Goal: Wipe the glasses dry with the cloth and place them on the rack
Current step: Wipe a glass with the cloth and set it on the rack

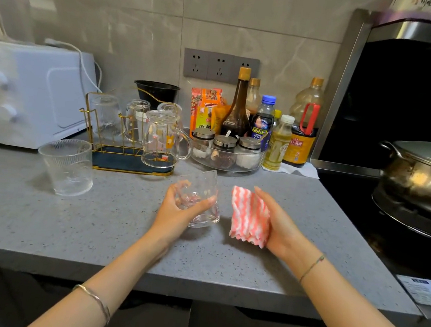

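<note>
My left hand (181, 209) grips a clear tumbler (200, 196), tilted to the left just above the grey counter. My right hand (278, 224) holds a folded pink-and-white striped cloth (249, 217) a short way right of the glass, not touching it. A ribbed glass (67, 166) stands upright on the counter at the left. The gold wire rack (97, 133) with a dark tray stands behind, holding upturned glasses (107, 113) and a glass pitcher (161, 141).
A white microwave (29, 93) stands at the back left. Sauce bottles (238, 106), spice jars in a clear tray (226, 153) and a black bowl (157, 90) line the wall. A metal pot (422, 176) sits on the stove at the right.
</note>
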`<state>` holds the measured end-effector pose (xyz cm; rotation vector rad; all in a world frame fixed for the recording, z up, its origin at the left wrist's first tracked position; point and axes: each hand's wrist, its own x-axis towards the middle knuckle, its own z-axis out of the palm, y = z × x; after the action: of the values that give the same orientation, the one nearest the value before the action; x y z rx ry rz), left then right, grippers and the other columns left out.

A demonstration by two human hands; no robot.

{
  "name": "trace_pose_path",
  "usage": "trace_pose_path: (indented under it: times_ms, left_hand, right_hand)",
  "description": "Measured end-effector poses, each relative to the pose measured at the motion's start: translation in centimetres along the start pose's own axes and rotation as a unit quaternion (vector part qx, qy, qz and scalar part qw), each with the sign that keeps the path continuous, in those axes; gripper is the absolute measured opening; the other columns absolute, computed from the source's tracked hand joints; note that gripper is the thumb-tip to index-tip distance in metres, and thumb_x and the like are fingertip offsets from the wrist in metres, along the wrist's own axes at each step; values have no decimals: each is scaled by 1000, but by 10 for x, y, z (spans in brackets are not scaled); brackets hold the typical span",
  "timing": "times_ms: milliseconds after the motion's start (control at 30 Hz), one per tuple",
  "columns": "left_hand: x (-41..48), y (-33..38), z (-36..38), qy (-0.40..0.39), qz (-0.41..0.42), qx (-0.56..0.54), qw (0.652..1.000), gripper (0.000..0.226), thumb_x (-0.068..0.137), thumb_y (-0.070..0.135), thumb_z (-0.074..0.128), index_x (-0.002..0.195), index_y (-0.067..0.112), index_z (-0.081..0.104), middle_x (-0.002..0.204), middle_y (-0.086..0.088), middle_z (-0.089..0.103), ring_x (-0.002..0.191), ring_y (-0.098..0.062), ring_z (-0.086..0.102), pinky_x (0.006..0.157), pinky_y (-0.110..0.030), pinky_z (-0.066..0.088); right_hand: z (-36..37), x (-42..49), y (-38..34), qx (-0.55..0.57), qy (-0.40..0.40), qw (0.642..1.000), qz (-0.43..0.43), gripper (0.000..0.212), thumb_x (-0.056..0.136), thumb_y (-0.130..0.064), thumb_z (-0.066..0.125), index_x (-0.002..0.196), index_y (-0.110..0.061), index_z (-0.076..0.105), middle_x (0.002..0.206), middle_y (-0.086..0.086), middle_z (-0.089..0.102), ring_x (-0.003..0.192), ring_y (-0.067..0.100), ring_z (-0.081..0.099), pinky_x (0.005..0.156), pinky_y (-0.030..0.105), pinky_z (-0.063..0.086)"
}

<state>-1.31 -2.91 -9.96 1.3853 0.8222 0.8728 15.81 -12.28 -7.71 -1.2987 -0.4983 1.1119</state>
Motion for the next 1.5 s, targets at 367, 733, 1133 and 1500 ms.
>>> trace_pose_path:
  times_ms: [367, 733, 1133, 1500]
  left_hand:
    - [-6, 8, 4, -29, 8, 2, 1000, 85, 58, 57, 73, 133, 33, 44, 117, -4, 66, 97, -17, 68, 79, -30, 50]
    - [-12, 30, 25, -94, -11, -135, 986, 60, 84, 67, 38, 125, 27, 56, 114, -11, 72, 107, -25, 67, 101, -41, 49]
    - [-10, 41, 24, -130, 56, -145, 979, 51, 85, 67, 27, 117, 42, 58, 111, 8, 73, 102, -9, 69, 87, -36, 56]
    - [-13, 59, 15, -137, 54, -179, 973, 63, 91, 67, 23, 122, 29, 62, 115, -2, 72, 107, -16, 68, 94, -37, 53]
  right_hand:
    - [-1, 8, 6, -21, 62, 996, -59, 25, 88, -19, 66, 110, -9, 62, 91, 13, 72, 75, 23, 68, 72, 38, 57]
    - [53, -28, 23, -190, -16, 875, -446, 40, 98, -29, 46, 138, -29, 47, 136, -17, 54, 127, 14, 51, 102, 32, 46]
    - [63, -9, 12, -418, -4, 701, -578, 42, 100, -46, 30, 142, -45, 33, 159, -19, 7, 149, 16, -3, 119, 24, 3]
    - [67, -25, 14, -382, -55, 711, -587, 45, 102, -37, 27, 147, -31, 29, 160, -13, 8, 149, 18, -2, 121, 38, 5]
